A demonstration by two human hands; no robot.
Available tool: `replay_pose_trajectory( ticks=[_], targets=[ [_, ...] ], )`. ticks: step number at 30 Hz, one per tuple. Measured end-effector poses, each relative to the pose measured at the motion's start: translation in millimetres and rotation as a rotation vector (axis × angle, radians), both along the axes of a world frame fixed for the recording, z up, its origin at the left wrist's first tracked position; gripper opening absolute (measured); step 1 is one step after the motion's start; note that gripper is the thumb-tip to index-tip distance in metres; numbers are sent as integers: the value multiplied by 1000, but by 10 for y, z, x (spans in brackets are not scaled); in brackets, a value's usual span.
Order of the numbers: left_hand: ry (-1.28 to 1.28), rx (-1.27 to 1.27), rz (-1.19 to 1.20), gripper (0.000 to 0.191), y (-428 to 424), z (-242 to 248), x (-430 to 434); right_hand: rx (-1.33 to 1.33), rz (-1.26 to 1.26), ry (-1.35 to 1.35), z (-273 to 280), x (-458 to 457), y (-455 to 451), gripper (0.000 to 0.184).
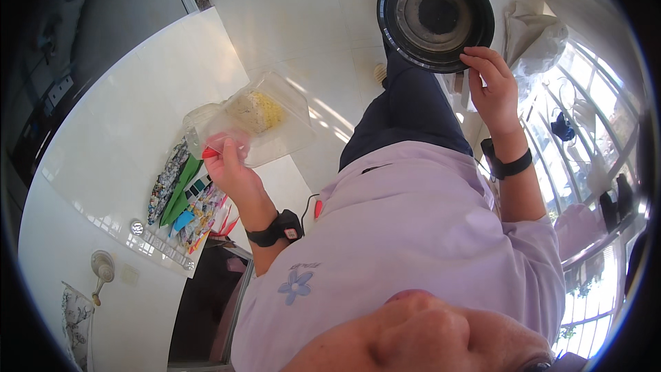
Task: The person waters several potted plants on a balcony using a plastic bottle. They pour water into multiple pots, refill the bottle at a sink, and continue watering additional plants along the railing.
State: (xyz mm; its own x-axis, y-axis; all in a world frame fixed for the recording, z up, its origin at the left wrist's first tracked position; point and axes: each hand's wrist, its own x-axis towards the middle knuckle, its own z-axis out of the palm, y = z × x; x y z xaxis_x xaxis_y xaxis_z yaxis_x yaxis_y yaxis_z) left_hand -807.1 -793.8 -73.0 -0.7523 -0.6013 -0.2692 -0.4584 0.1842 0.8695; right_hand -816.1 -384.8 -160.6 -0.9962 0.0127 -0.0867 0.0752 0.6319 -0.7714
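Note:
My left hand grips the near corner of a clear plastic container, thumb over its edge. Yellow and beige crumbly material lies inside the container, which is tilted. Something red shows at the fingers of that hand; what it is cannot be made out. On the other side, my right hand pinches the rim of a round black basin between thumb and fingers. The basin's inner base looks greyish and dusty, with a dark patch in the middle.
At left, colourful bags and a green sheet lie beside a white glossy surface. A shower head hangs lower left. Plastic sheeting and a barred window are at right. Pale floor tiles extend ahead.

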Motion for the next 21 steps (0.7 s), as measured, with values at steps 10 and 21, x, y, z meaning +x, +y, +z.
replay_pose_trajectory(
  ticks=[10,21],
  targets=[
    [88,102,152,14,280,528,-2598,7,123,112,506,-3011,170,20],
    [219,257,-134,13,137,513,-5989,50,9,249,1122,-6272,-116,19]
  ],
)
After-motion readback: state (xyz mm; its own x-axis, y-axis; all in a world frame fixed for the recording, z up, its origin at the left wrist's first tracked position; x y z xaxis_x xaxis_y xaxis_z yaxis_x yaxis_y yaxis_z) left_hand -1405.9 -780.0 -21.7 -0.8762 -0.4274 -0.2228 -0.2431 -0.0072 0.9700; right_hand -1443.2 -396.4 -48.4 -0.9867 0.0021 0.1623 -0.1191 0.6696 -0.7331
